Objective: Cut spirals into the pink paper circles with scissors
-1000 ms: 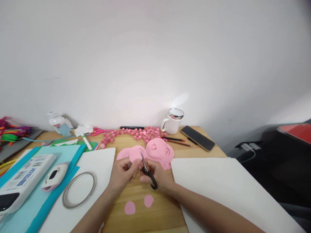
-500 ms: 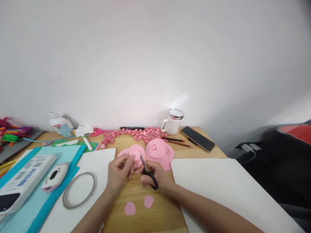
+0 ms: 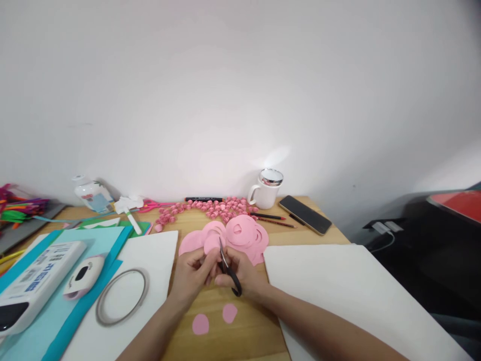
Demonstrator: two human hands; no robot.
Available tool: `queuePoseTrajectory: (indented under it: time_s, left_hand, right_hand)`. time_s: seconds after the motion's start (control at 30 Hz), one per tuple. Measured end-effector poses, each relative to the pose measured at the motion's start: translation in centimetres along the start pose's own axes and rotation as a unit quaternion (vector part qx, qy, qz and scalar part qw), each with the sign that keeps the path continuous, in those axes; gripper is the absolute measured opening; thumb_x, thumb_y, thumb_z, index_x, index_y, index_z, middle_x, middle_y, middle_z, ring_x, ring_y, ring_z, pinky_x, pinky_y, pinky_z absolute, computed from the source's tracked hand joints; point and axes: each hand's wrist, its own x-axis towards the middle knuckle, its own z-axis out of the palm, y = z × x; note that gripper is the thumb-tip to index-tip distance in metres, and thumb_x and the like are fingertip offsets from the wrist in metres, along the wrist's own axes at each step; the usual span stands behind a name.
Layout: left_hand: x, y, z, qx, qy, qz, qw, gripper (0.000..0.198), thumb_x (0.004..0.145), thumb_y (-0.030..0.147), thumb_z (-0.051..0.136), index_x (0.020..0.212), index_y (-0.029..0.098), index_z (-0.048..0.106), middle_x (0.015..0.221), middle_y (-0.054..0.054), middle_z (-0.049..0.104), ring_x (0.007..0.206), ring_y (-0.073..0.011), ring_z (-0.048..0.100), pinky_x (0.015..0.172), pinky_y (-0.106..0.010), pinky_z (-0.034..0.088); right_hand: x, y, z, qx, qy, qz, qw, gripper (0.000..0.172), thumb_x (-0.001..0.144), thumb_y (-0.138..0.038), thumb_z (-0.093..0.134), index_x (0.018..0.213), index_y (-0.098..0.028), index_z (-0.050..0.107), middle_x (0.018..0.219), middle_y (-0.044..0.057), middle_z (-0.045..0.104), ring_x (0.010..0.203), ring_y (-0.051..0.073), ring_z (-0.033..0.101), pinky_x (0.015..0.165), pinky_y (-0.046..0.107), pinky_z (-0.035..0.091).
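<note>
Between its thumb and fingers, my left hand [image 3: 193, 273] pinches a pink paper circle [image 3: 212, 242]. My right hand [image 3: 242, 273] is closed round the black handles of a pair of scissors [image 3: 233, 279], whose blades point up and away against the paper's right edge. Whether the blades are parted is hard to make out. Just beyond the hands lie pink paper discs [image 3: 191, 240] and a stack of cut pink rings [image 3: 244, 231]. Nearer to me, two small pink discs [image 3: 200, 324] rest on the wooden table [image 3: 225, 346].
Many pink paper coils [image 3: 225, 208] lie toward the wall, with a white mug [image 3: 266, 189], a phone [image 3: 305, 214] and pencils [image 3: 268, 216] beside them. White boards [image 3: 338, 286] flank the hands. At left are a tape roll [image 3: 99, 308], a correction-tape-like device [image 3: 83, 277] and turquoise sheets [image 3: 101, 240].
My left hand has moved right, bringing the pink circle up against the scissors. The right hand stays nearly in place, with the scissors turned slightly more upright.
</note>
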Motion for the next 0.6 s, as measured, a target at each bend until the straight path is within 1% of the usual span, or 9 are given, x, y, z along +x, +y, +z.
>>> queuePoseTrajectory:
  time_s: [0.07, 0.13, 0.27, 0.43, 0.5, 0.6]
  left_hand:
    - [0.0, -0.1, 0.0, -0.009, -0.007, -0.012, 1.000, 0.042, 0.075, 0.036, 0.054, 0.039, 0.017, 0.043, 0.032, 0.005, 0.045, 0.032, -0.0054, 0.041, 0.036, -0.015, 0.033]
    - [0.0, -0.2, 0.0, -0.017, -0.009, -0.023, 1.000, 0.042, 0.074, 0.036, 0.055, 0.039, 0.017, 0.044, 0.031, 0.005, 0.045, 0.031, -0.0054, 0.040, 0.036, -0.015, 0.032]
    - [0.0, -0.2, -0.1, -0.031, -0.014, -0.034, 0.999, 0.037, 0.073, 0.037, 0.057, 0.043, 0.016, 0.048, 0.031, 0.006, 0.044, 0.030, -0.0052, 0.038, 0.035, -0.015, 0.031]
    - [0.0, 0.0, -0.3, -0.034, -0.012, -0.026, 0.999, 0.036, 0.074, 0.035, 0.056, 0.045, 0.016, 0.049, 0.032, 0.006, 0.044, 0.030, -0.0048, 0.038, 0.036, -0.016, 0.031]
    - [0.1, 0.0, -0.4, -0.033, -0.009, -0.021, 0.999, 0.036, 0.075, 0.034, 0.056, 0.045, 0.016, 0.049, 0.034, 0.006, 0.045, 0.031, -0.0047, 0.039, 0.036, -0.016, 0.031]
    - [0.2, -0.4, -0.5, -0.030, -0.007, -0.014, 0.999, 0.038, 0.077, 0.033, 0.055, 0.044, 0.016, 0.046, 0.034, 0.006, 0.044, 0.031, -0.0047, 0.038, 0.037, -0.016, 0.031]
  right_hand:
    - [0.1, 0.2, -0.1, 0.006, -0.004, -0.007, 1.000, 0.046, 0.052, -0.043, 0.080, 0.076, -0.018, 0.050, 0.061, -0.003, 0.054, 0.056, 0.012, 0.050, 0.054, 0.023, 0.038]
    - [0.0, 0.6, -0.3, 0.007, -0.001, 0.000, 1.000, 0.047, 0.052, -0.042, 0.080, 0.079, -0.018, 0.051, 0.063, -0.003, 0.053, 0.055, 0.012, 0.049, 0.054, 0.023, 0.037]
    - [0.0, 1.3, -0.7, 0.015, 0.004, 0.010, 1.000, 0.048, 0.052, -0.042, 0.080, 0.081, -0.018, 0.051, 0.061, -0.004, 0.050, 0.051, 0.008, 0.042, 0.049, 0.020, 0.033]
    - [0.0, 0.8, -0.5, -0.006, 0.027, 0.002, 1.000, 0.047, 0.052, -0.047, 0.078, 0.075, -0.016, 0.052, 0.057, -0.006, 0.046, 0.047, 0.006, 0.035, 0.042, 0.018, 0.027]
    - [-0.1, 0.6, -0.5, -0.023, 0.034, 0.007, 0.999, 0.045, 0.051, -0.045, 0.079, 0.073, -0.016, 0.053, 0.053, -0.007, 0.045, 0.043, 0.006, 0.036, 0.040, 0.017, 0.027]
    - [-0.2, 0.8, -0.6, -0.027, 0.040, 0.027, 0.998, 0.041, 0.053, -0.041, 0.079, 0.075, -0.017, 0.053, 0.052, -0.007, 0.049, 0.039, 0.006, 0.041, 0.038, 0.017, 0.031]
